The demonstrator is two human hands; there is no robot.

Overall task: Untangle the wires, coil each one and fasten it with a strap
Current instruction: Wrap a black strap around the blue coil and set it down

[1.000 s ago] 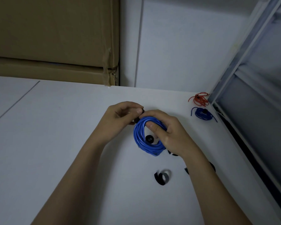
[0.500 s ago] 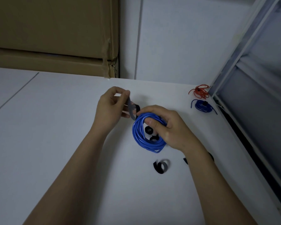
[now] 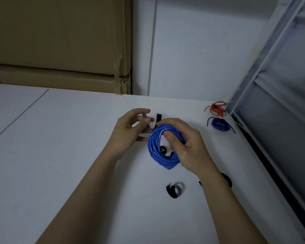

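Right hand (image 3: 187, 145) grips the blue wire coil (image 3: 158, 147), thumb through the middle, fingers curled over the top arc, coil held just above the white table (image 3: 60, 155). Left hand (image 3: 128, 132) pinches the strap (image 3: 149, 125) beside the coil's upper left; the strap's black end (image 3: 158, 118) sticks up next to the right fingertips. Coil looks light but springy: the loops will likely fan out if the grip loosens, so hold across all turns where the strap goes. Strap is soft and floppy, best taken near its free end and pulled taut. Spare straps lie below: one curled (image 3: 174, 190), one under the right wrist (image 3: 226, 179). Red bundle (image 3: 217, 109) and small blue bundle (image 3: 219, 124) sit near the far right edge, apparently already strapped.
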